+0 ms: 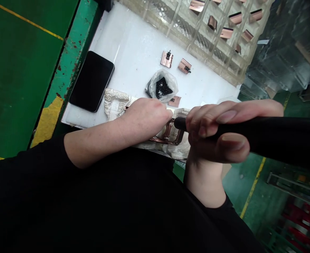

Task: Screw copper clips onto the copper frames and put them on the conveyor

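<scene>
My right hand (218, 126) is wrapped round a thick black tool (281, 137), whose narrow tip points left at a copper-coloured frame (179, 138). The frame lies in a rough, off-white moulded holder (115, 98). Over the holder, my left hand (152, 114) is closed, its fingertips near the frame and the tool's tip; what it holds, if anything, is hidden. Just beyond sits a clear plastic bag (164, 86) of small black pieces. A small copper part (174, 101) lies beside the bag, and another two (167, 59) (184, 65) lie farther back.
A black phone (92, 81) lies on the white table (133, 38) at the left. Across the back stands a clear compartment tray (189, 38) holding several copper parts. Stacked clear trays (284, 52) are at the right, and the table's green edge (75, 45) is at the left.
</scene>
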A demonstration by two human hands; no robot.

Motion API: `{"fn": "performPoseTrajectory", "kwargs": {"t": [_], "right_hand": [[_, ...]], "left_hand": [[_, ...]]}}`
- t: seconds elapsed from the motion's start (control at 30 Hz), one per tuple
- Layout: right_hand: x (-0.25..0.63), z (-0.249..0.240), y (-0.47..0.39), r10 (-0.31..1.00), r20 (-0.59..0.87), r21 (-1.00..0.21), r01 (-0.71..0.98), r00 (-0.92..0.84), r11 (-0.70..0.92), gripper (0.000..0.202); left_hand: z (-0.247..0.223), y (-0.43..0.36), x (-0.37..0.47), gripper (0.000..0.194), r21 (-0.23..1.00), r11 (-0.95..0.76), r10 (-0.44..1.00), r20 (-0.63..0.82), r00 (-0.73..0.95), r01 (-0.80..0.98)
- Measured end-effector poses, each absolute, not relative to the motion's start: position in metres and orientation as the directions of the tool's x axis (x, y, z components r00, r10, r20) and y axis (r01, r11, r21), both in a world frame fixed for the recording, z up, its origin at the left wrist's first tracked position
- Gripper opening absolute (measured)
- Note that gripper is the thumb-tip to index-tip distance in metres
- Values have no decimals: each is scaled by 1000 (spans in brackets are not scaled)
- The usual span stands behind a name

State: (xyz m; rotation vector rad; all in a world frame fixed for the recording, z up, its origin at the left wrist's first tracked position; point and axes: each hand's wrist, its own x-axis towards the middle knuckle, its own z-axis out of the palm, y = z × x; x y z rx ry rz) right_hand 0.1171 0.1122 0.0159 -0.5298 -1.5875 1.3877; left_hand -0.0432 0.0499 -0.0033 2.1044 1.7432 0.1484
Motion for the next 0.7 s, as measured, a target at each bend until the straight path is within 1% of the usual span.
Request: {"fn": "performPoseTrajectory", "kwargs": {"t": [0.03, 0.07, 0.2, 0.3, 0.47, 0.6, 0.7], "right_hand": [[115, 16, 113, 789, 430, -901, -265, -439, 343, 47], [114, 15, 114, 779, 466, -884, -255, -419, 392, 46], [113, 13, 117, 798, 465, -885, -169, -384, 434, 56], [112, 13, 116, 784, 482, -876, -208, -392, 435, 54], [111, 15, 114, 769, 485, -874, -255, -416, 413, 46], [107, 13, 114, 778, 490, -857, -379, -393, 349, 33], [105, 10, 114, 781, 517, -825, -447, -351, 345, 31]], "left_hand": [[-3, 50, -43, 19, 375, -137, 961, -172, 215, 917], [-3, 50, -43, 19, 380, -135, 962, -171, 213, 915], [-6, 49, -42, 19, 385, -137, 968, -142, 205, 913], [-7, 49, -41, 20, 380, -145, 971, -121, 204, 913], [-6, 49, -41, 19, 370, -136, 969, -145, 201, 919], [-8, 49, -41, 19, 376, -138, 973, -121, 196, 916], [-8, 50, -42, 23, 359, -143, 973, -118, 197, 922]]}}
